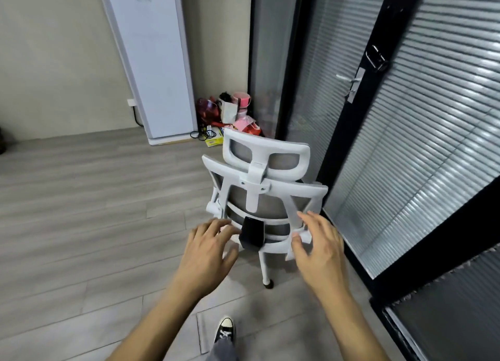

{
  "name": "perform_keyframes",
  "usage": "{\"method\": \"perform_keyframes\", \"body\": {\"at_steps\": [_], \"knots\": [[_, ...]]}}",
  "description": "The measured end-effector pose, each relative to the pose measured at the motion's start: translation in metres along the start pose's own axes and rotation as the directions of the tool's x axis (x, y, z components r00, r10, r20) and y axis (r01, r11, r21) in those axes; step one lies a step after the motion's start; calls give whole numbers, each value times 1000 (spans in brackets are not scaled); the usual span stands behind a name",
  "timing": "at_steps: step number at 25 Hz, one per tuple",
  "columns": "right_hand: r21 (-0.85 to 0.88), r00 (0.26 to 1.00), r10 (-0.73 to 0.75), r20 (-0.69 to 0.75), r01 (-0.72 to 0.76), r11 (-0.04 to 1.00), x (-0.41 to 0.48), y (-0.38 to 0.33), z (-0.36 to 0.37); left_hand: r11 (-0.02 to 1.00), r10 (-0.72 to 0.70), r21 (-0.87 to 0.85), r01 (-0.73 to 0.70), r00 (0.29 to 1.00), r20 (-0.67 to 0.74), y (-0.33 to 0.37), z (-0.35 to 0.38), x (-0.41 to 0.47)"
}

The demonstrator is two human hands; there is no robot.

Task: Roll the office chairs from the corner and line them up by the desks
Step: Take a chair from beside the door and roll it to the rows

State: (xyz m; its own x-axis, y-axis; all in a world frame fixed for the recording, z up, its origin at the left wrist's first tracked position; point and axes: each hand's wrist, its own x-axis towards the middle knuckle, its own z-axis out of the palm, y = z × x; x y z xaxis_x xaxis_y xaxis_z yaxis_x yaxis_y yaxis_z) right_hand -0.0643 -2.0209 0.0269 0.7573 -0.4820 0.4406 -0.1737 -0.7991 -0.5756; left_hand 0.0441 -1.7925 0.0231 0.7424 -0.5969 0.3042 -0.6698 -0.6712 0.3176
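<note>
— Since nothing is gripped yet, how do I take it well?
— Your left hand [208,241] is spread open at the lower left of the backrest frame; close it there. The office chair [259,198] stands in the middle, with its back to you. Your right hand [319,241] is spread open too, at the frame's right side.
— And then?
— I think pull evenly, away from the glass wall [433,144] just beside it. No desk is in view.

Chair [258,195]: glossy white plastic, grey mesh; floor [81,198] seemingly matt wood.
</note>
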Motion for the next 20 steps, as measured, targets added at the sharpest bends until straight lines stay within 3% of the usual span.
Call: {"method": "perform_keyframes", "body": {"at_steps": [10,14,20], "knots": [[-269,991,121,53,-102,958,160,65,123,999,-13,45,8,994,110,-103,89,235],[-388,971,184,153,-112,915,170,108,144,991,-83,120,62,980,180,-137,117,260],[-379,967,131,220,-38,925,171,139,144,983,-122,153,103,985,120,-126,124,244]]}}
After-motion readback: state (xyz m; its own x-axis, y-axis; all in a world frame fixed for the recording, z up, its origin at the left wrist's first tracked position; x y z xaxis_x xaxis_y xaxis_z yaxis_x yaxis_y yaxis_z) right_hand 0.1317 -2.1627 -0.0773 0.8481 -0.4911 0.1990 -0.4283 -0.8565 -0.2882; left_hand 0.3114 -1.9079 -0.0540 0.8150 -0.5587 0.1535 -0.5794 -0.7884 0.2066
